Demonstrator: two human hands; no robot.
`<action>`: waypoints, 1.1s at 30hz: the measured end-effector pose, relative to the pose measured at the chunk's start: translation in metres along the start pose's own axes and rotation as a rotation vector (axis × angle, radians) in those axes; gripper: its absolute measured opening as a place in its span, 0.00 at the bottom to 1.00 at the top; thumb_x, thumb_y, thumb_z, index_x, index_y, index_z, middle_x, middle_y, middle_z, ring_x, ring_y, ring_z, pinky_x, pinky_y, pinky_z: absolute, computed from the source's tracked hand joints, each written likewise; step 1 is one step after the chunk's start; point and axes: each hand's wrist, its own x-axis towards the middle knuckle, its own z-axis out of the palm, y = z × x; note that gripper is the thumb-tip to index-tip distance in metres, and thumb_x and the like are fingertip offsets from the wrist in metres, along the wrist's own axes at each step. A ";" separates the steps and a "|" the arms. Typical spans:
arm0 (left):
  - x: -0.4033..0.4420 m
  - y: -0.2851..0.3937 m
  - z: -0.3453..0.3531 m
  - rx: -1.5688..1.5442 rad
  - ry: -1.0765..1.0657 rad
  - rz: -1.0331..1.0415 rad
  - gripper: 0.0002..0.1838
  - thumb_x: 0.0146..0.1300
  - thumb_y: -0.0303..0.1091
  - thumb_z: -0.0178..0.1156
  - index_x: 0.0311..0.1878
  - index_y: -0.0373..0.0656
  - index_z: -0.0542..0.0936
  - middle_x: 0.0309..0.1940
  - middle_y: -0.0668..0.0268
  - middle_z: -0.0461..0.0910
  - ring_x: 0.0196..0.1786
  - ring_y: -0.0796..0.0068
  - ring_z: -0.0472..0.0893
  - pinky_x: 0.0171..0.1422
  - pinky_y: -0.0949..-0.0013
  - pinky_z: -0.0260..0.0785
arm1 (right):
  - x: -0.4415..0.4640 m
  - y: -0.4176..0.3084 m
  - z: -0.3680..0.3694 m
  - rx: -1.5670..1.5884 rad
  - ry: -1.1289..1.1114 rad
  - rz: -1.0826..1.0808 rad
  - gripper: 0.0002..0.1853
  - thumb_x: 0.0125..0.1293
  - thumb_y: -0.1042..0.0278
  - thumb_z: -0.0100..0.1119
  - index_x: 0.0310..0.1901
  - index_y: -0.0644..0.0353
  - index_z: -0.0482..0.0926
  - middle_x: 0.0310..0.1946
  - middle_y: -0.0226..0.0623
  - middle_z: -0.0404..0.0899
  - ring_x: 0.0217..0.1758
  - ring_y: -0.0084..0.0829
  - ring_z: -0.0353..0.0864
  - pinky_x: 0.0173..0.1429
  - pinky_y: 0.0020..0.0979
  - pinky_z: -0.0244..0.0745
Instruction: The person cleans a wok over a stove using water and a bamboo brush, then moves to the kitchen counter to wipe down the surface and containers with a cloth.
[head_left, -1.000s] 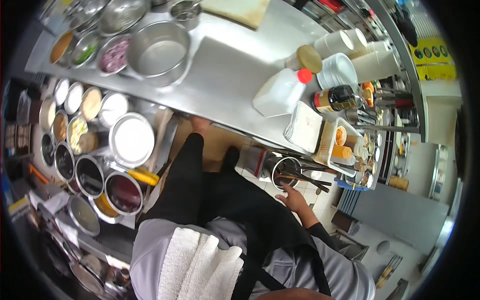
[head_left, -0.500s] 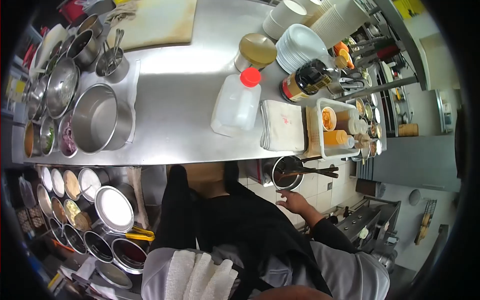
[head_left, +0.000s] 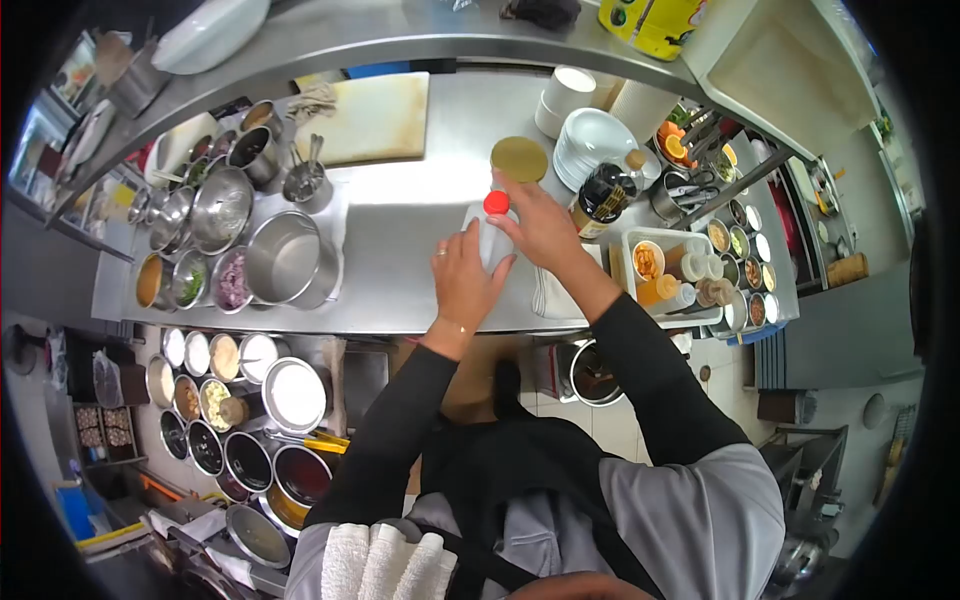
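Observation:
A translucent plastic jug (head_left: 490, 240) with a red cap (head_left: 496, 203) stands on the steel counter (head_left: 390, 255), partly covered by my hands. My left hand (head_left: 466, 278) is wrapped round the jug's left side, a ring on one finger. At the cap's right side is my right hand (head_left: 543, 228), its fingers bent around the jug's top. Just behind them sits a jar with a gold lid (head_left: 519, 159). To the right stands a dark sauce bottle (head_left: 603, 198), and a folded white cloth (head_left: 562, 292) lies partly under my right forearm.
Steel bowls and a large pot (head_left: 283, 258) stand at the left, with a cutting board (head_left: 375, 118) behind. Plates (head_left: 597, 140) and a basket of squeeze bottles (head_left: 668, 318) are at the right. An overhead shelf (head_left: 430, 40) crosses the far side.
Both hands have come up to the jug; the right was low by the utensil pot and the left was out of sight half a second ago. The view has shifted, showing the overhead shelf.

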 end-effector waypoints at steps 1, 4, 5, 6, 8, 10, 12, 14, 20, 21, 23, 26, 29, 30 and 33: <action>0.000 -0.006 0.005 0.078 -0.087 -0.029 0.33 0.57 0.41 0.78 0.65 0.41 0.79 0.50 0.56 0.82 0.56 0.47 0.78 0.61 0.47 0.67 | 0.008 0.003 0.009 -0.083 -0.125 0.000 0.27 0.73 0.51 0.65 0.68 0.54 0.77 0.54 0.47 0.81 0.51 0.48 0.84 0.61 0.49 0.79; -0.015 -0.024 -0.010 0.124 -0.054 -0.010 0.28 0.62 0.39 0.74 0.64 0.42 0.80 0.49 0.59 0.83 0.56 0.46 0.78 0.59 0.48 0.67 | 0.007 -0.011 0.014 -0.209 -0.334 -0.035 0.23 0.74 0.49 0.62 0.61 0.57 0.78 0.51 0.47 0.83 0.53 0.50 0.84 0.59 0.50 0.78; -0.025 -0.031 -0.021 0.145 -0.045 -0.028 0.28 0.62 0.39 0.74 0.64 0.42 0.80 0.49 0.59 0.83 0.56 0.46 0.78 0.59 0.48 0.67 | 0.004 -0.019 0.016 -0.267 -0.408 -0.058 0.21 0.75 0.50 0.60 0.57 0.59 0.78 0.49 0.48 0.83 0.53 0.51 0.84 0.58 0.51 0.79; -0.032 -0.032 -0.041 0.155 -0.033 0.009 0.25 0.63 0.38 0.73 0.62 0.43 0.82 0.47 0.59 0.83 0.54 0.47 0.79 0.58 0.48 0.67 | -0.001 -0.034 0.018 -0.250 -0.431 -0.068 0.16 0.75 0.53 0.60 0.49 0.59 0.78 0.45 0.46 0.83 0.53 0.52 0.84 0.57 0.52 0.78; -0.050 -0.041 -0.075 0.187 -0.012 0.038 0.22 0.63 0.37 0.72 0.60 0.43 0.83 0.45 0.59 0.82 0.51 0.49 0.79 0.56 0.49 0.67 | -0.014 -0.057 0.028 -0.229 -0.498 -0.126 0.16 0.74 0.54 0.61 0.50 0.59 0.78 0.46 0.47 0.84 0.52 0.53 0.84 0.56 0.51 0.79; -0.066 -0.057 -0.101 0.190 -0.027 0.131 0.22 0.63 0.38 0.72 0.59 0.46 0.83 0.41 0.63 0.81 0.49 0.53 0.79 0.52 0.50 0.67 | -0.012 -0.070 0.041 -0.221 -0.543 -0.181 0.16 0.74 0.55 0.61 0.51 0.59 0.79 0.48 0.48 0.84 0.51 0.54 0.85 0.56 0.50 0.80; -0.071 -0.074 -0.124 0.226 -0.017 0.118 0.22 0.62 0.37 0.72 0.59 0.47 0.83 0.41 0.63 0.81 0.48 0.54 0.79 0.52 0.51 0.67 | -0.005 -0.080 0.053 -0.003 -0.502 -0.574 0.15 0.71 0.60 0.62 0.56 0.56 0.79 0.57 0.47 0.82 0.56 0.53 0.85 0.62 0.50 0.79; -0.078 -0.084 -0.139 0.235 0.003 0.128 0.21 0.62 0.36 0.72 0.58 0.47 0.83 0.40 0.63 0.81 0.47 0.55 0.78 0.51 0.52 0.68 | -0.011 -0.100 0.065 -0.018 -0.425 -0.562 0.16 0.70 0.64 0.63 0.57 0.55 0.79 0.59 0.47 0.81 0.59 0.54 0.83 0.65 0.53 0.78; -0.082 -0.086 -0.150 0.246 0.000 0.109 0.21 0.62 0.35 0.72 0.59 0.46 0.83 0.40 0.61 0.81 0.47 0.53 0.78 0.55 0.52 0.69 | 0.015 -0.123 0.082 -0.029 -0.788 -0.404 0.19 0.67 0.70 0.62 0.59 0.57 0.80 0.65 0.50 0.78 0.70 0.55 0.76 0.71 0.58 0.72; -0.082 -0.088 -0.147 0.269 0.004 0.117 0.21 0.62 0.37 0.72 0.59 0.48 0.83 0.40 0.63 0.81 0.48 0.55 0.78 0.52 0.53 0.68 | 0.017 -0.125 0.084 0.016 -0.843 -0.535 0.18 0.68 0.69 0.63 0.59 0.59 0.79 0.68 0.52 0.76 0.72 0.56 0.74 0.73 0.58 0.69; -0.085 -0.092 -0.144 0.299 0.020 0.125 0.22 0.62 0.37 0.72 0.59 0.47 0.83 0.40 0.63 0.81 0.48 0.56 0.78 0.53 0.53 0.68 | 0.008 -0.129 0.089 -0.080 -0.696 -0.485 0.19 0.66 0.70 0.63 0.59 0.57 0.80 0.66 0.50 0.78 0.70 0.53 0.77 0.70 0.56 0.73; -0.084 -0.094 -0.142 0.309 0.087 0.139 0.22 0.62 0.37 0.72 0.59 0.47 0.82 0.40 0.63 0.80 0.48 0.56 0.78 0.53 0.53 0.68 | 0.016 -0.139 0.077 -0.225 -0.695 -0.286 0.21 0.64 0.71 0.65 0.60 0.55 0.81 0.65 0.47 0.79 0.67 0.52 0.80 0.67 0.54 0.78; -0.082 -0.095 -0.145 0.308 0.083 0.150 0.22 0.62 0.36 0.72 0.59 0.47 0.82 0.41 0.63 0.80 0.49 0.56 0.78 0.54 0.52 0.68 | 0.020 -0.124 0.076 -0.200 -0.742 -0.343 0.20 0.66 0.68 0.65 0.60 0.54 0.80 0.67 0.46 0.78 0.67 0.53 0.80 0.70 0.51 0.76; -0.082 -0.094 -0.146 0.293 0.063 0.125 0.22 0.61 0.35 0.73 0.59 0.46 0.82 0.41 0.62 0.81 0.49 0.53 0.78 0.56 0.52 0.69 | 0.020 -0.128 0.069 -0.129 -0.643 -0.540 0.19 0.69 0.65 0.64 0.61 0.55 0.79 0.69 0.46 0.77 0.68 0.53 0.79 0.73 0.48 0.74; -0.080 -0.096 -0.146 0.274 0.040 0.118 0.22 0.60 0.34 0.74 0.59 0.45 0.83 0.42 0.61 0.82 0.50 0.51 0.78 0.58 0.51 0.70 | 0.018 -0.146 0.053 -0.099 -0.712 -0.265 0.20 0.67 0.69 0.66 0.61 0.54 0.80 0.69 0.46 0.77 0.66 0.53 0.81 0.70 0.46 0.76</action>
